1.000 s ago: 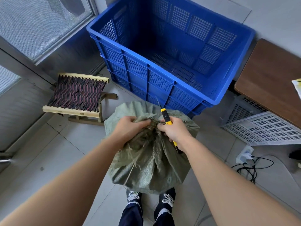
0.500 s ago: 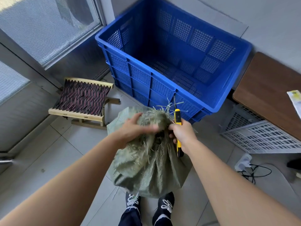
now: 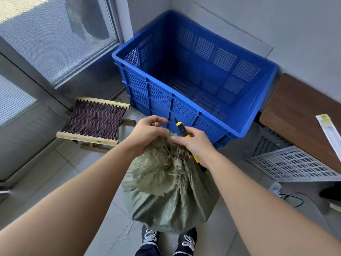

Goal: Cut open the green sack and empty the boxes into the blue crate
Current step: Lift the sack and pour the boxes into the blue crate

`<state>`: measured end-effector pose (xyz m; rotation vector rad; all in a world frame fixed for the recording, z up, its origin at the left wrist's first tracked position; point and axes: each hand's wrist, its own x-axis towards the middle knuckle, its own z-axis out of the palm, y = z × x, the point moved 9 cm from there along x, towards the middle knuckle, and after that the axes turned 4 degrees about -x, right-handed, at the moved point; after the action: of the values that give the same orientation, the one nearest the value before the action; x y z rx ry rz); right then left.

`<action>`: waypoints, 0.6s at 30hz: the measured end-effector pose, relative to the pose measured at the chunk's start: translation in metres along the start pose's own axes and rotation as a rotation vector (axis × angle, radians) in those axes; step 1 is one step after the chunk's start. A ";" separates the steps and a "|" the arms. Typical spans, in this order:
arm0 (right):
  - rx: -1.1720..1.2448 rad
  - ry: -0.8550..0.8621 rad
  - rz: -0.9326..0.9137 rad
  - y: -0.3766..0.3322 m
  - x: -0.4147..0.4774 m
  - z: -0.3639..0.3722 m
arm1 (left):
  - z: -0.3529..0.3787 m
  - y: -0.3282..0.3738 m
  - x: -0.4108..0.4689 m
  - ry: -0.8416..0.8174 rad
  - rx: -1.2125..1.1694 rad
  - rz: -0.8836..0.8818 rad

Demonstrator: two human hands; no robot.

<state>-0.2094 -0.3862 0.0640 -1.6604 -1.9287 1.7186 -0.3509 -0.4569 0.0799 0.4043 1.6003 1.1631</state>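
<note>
Head view: working at the bunched neck of the green sack (image 3: 171, 200).
Keeping it upright on the floor, just in front of the blue crate (image 3: 177, 95), probably for a short tip. Left hand (image 3: 147, 132) pinching frayed top taut; right hand (image 3: 195, 145) gripping yellow knife (image 3: 181, 129), tip pointing away. Boxes hidden.
</note>
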 end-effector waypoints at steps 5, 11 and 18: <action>-0.010 -0.065 0.211 0.014 0.004 0.004 | -0.035 0.016 0.011 0.231 0.064 0.073; -0.058 -0.135 0.185 0.004 0.002 0.002 | -0.047 0.022 0.016 0.336 -0.138 0.037; 0.033 0.019 -0.016 -0.033 0.037 -0.005 | -0.012 0.025 0.019 0.110 -0.469 -0.044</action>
<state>-0.2420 -0.3496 0.0696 -1.6396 -1.8898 1.7127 -0.3760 -0.4368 0.0897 -0.0006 1.3633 1.4967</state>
